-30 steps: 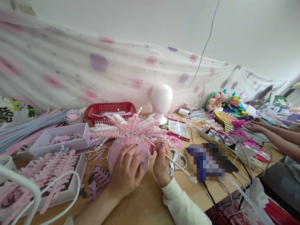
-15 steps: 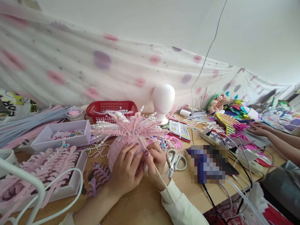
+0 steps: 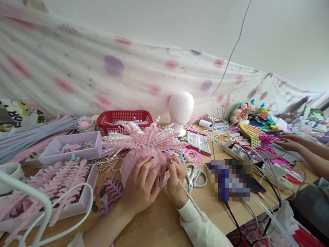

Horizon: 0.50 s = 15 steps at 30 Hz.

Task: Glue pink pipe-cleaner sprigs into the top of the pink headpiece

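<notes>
A pink headpiece with chenille-like spikes and pearl sprays stands on the table in front of me. My left hand is closed over its near side, fingertips pressing the rounded pink surface; the thumb is partly hidden. In a pinch, my right hand grips a thin pale wooden stick. One end of that stick points up at the headpiece, while the other slants down over my right sleeve. Just right of this hand lie scissors with pale handles. Purple branch-like pieces lie left of the headpiece.
White trays of pink pieces and gems stand left, behind a white lamp arm. A red basket and white foam head are behind. Cables and a power strip lie right, near another person's hands.
My right hand has drawn slightly right, away from my left hand, with the stick still in its fingers. My left hand stays on the headpiece. The whole view has shifted a little.
</notes>
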Each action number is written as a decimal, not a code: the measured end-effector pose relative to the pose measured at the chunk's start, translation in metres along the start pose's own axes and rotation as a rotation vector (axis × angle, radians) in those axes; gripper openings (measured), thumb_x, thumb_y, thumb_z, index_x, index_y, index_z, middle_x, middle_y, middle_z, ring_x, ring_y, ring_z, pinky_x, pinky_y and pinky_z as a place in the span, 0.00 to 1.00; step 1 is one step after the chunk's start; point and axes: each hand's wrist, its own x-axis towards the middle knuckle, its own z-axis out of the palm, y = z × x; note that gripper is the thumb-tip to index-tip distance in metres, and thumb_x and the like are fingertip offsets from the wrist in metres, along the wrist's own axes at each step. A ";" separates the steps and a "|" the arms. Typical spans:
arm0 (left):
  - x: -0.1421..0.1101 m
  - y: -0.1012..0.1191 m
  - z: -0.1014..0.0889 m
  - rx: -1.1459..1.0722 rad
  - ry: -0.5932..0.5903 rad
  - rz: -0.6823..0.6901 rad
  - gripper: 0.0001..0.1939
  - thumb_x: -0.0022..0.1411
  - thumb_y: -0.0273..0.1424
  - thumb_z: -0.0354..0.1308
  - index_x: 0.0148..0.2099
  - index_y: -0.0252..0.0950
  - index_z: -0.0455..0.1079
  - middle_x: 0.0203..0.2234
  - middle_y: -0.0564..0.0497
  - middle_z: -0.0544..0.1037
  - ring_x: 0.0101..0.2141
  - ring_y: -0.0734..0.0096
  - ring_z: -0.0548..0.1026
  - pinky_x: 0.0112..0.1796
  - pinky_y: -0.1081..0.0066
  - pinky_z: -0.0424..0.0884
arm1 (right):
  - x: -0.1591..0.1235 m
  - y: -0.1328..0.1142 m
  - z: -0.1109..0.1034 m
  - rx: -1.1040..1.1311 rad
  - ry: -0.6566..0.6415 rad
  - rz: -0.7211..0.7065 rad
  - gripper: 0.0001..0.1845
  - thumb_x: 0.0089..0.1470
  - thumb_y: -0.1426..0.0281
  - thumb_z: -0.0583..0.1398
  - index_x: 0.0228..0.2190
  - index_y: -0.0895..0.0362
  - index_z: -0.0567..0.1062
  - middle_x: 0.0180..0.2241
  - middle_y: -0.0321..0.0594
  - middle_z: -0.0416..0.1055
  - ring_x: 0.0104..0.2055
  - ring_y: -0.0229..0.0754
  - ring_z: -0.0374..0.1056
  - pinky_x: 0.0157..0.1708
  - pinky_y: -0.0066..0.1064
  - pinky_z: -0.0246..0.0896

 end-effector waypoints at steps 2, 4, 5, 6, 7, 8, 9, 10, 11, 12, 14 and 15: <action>0.000 0.000 0.000 0.005 -0.005 0.003 0.15 0.59 0.23 0.54 0.49 0.30 0.70 0.45 0.37 0.73 0.51 0.51 0.69 0.51 0.51 0.72 | -0.001 -0.002 -0.001 0.023 -0.058 -0.043 0.26 0.67 0.64 0.50 0.18 0.54 0.68 0.25 0.35 0.62 0.30 0.40 0.61 0.33 0.35 0.54; 0.000 -0.001 0.000 0.005 -0.006 0.006 0.15 0.60 0.24 0.54 0.50 0.29 0.70 0.46 0.37 0.73 0.51 0.50 0.69 0.51 0.50 0.72 | -0.001 -0.004 -0.003 0.042 -0.089 -0.066 0.27 0.67 0.64 0.49 0.17 0.54 0.70 0.26 0.36 0.62 0.31 0.40 0.61 0.33 0.36 0.55; -0.001 -0.001 0.000 0.004 -0.004 0.007 0.15 0.60 0.24 0.54 0.50 0.29 0.70 0.46 0.37 0.73 0.51 0.50 0.69 0.51 0.50 0.72 | -0.001 -0.005 -0.003 0.048 -0.104 -0.069 0.28 0.67 0.63 0.49 0.17 0.53 0.70 0.26 0.37 0.62 0.31 0.41 0.61 0.34 0.36 0.55; -0.001 -0.001 0.001 0.002 -0.001 0.010 0.15 0.61 0.24 0.54 0.50 0.29 0.70 0.46 0.36 0.73 0.51 0.49 0.69 0.51 0.50 0.72 | -0.002 -0.006 -0.003 0.055 -0.115 -0.068 0.29 0.67 0.62 0.48 0.16 0.53 0.70 0.25 0.37 0.62 0.31 0.41 0.62 0.34 0.37 0.56; -0.001 -0.001 0.001 0.000 0.003 0.012 0.15 0.61 0.24 0.55 0.50 0.29 0.70 0.46 0.36 0.73 0.51 0.49 0.69 0.51 0.50 0.72 | -0.002 -0.007 -0.003 0.063 -0.118 -0.064 0.30 0.68 0.61 0.47 0.16 0.53 0.70 0.24 0.37 0.62 0.31 0.42 0.62 0.34 0.37 0.56; -0.001 -0.001 0.001 0.000 0.007 0.013 0.14 0.61 0.24 0.55 0.50 0.28 0.70 0.46 0.36 0.73 0.51 0.49 0.69 0.52 0.50 0.72 | -0.002 -0.007 -0.003 0.072 -0.114 -0.061 0.31 0.68 0.60 0.46 0.17 0.53 0.70 0.23 0.37 0.63 0.30 0.42 0.62 0.34 0.38 0.56; -0.001 -0.001 0.001 0.000 0.009 0.011 0.14 0.60 0.24 0.55 0.49 0.28 0.70 0.46 0.36 0.73 0.51 0.49 0.69 0.52 0.50 0.72 | -0.002 -0.007 -0.003 0.080 -0.094 -0.057 0.31 0.68 0.59 0.45 0.17 0.53 0.71 0.23 0.37 0.63 0.30 0.42 0.61 0.34 0.38 0.56; -0.002 0.000 0.001 0.001 0.008 0.009 0.14 0.60 0.24 0.55 0.49 0.28 0.70 0.46 0.36 0.73 0.51 0.49 0.69 0.52 0.50 0.72 | -0.002 -0.007 -0.002 0.088 -0.060 -0.052 0.31 0.68 0.58 0.44 0.18 0.53 0.71 0.23 0.37 0.63 0.29 0.42 0.61 0.34 0.37 0.56; -0.001 0.000 0.001 0.002 0.006 0.005 0.14 0.60 0.23 0.55 0.49 0.29 0.70 0.46 0.37 0.73 0.51 0.49 0.69 0.52 0.50 0.71 | -0.002 -0.006 -0.002 0.095 -0.012 -0.042 0.31 0.68 0.58 0.44 0.19 0.53 0.70 0.23 0.36 0.63 0.29 0.42 0.60 0.33 0.37 0.55; -0.001 0.000 0.001 0.002 0.003 0.002 0.14 0.60 0.23 0.55 0.49 0.29 0.70 0.46 0.37 0.73 0.51 0.49 0.69 0.52 0.50 0.71 | -0.001 -0.005 -0.002 0.100 0.036 -0.026 0.30 0.69 0.58 0.44 0.19 0.53 0.69 0.23 0.36 0.62 0.28 0.41 0.59 0.32 0.36 0.54; -0.001 0.000 0.001 0.000 -0.007 -0.004 0.15 0.60 0.23 0.55 0.50 0.29 0.70 0.46 0.37 0.73 0.51 0.50 0.69 0.52 0.50 0.71 | 0.000 -0.003 -0.002 0.094 0.110 0.029 0.29 0.69 0.58 0.44 0.19 0.53 0.67 0.23 0.35 0.61 0.27 0.40 0.58 0.31 0.35 0.53; -0.001 0.000 0.001 0.000 -0.011 -0.004 0.15 0.60 0.23 0.55 0.50 0.29 0.70 0.46 0.37 0.72 0.51 0.49 0.69 0.52 0.50 0.71 | 0.001 -0.002 -0.001 0.081 0.130 0.062 0.29 0.69 0.58 0.44 0.19 0.53 0.66 0.22 0.35 0.60 0.27 0.40 0.58 0.30 0.35 0.53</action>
